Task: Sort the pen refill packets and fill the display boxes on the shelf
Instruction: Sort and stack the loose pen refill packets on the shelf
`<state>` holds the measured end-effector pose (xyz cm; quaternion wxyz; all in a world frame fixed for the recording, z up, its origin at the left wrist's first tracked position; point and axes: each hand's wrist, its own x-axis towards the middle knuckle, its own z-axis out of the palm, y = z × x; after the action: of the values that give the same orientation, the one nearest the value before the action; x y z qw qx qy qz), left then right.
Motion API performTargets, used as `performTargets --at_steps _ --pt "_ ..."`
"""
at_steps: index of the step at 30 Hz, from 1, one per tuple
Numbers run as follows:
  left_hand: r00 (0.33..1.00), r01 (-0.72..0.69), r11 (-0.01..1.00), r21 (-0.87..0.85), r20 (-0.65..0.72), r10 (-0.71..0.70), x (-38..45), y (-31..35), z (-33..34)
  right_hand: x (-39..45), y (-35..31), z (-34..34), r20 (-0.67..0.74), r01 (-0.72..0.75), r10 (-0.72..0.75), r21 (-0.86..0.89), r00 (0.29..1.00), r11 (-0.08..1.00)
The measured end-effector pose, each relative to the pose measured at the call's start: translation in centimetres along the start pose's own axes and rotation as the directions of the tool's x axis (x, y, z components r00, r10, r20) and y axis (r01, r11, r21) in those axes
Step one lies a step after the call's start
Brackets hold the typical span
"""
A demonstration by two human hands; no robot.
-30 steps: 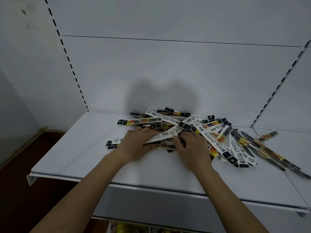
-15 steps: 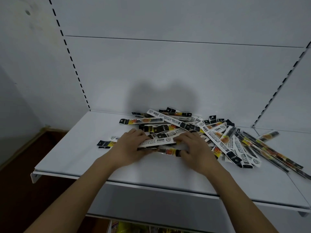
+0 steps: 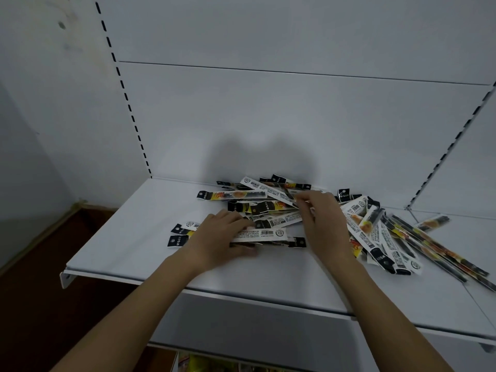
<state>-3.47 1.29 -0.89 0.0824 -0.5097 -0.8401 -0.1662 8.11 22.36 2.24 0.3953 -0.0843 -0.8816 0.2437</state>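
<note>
Sorting step: left hand (image 3: 220,237) presses flat on near packets (image 3: 257,233), right hand (image 3: 322,218) pinches a far packet (image 3: 271,190); next, lift it clear.

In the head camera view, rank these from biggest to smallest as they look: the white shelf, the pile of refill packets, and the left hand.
1. White shelf, by far the widest.
2. Pile of refill packets.
3. Left hand, smallest; it lies at about the pile's depth, so nearness hardly skews this.
</note>
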Motion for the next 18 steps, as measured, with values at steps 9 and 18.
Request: performTargets --at_steps 9,18 --pt "0.923 0.259 0.961 -0.095 -0.269 -0.275 -1.5 -0.2 -2.0 0.7 -4.0 3.5 0.149 0.18 -0.186 0.05 0.971 0.982" --pt "0.932 0.363 0.896 -0.255 0.083 -0.354 -3.6 -1.4 -2.3 -1.7 -1.6 2.7 0.524 0.001 0.086 -0.164 0.848 0.986"
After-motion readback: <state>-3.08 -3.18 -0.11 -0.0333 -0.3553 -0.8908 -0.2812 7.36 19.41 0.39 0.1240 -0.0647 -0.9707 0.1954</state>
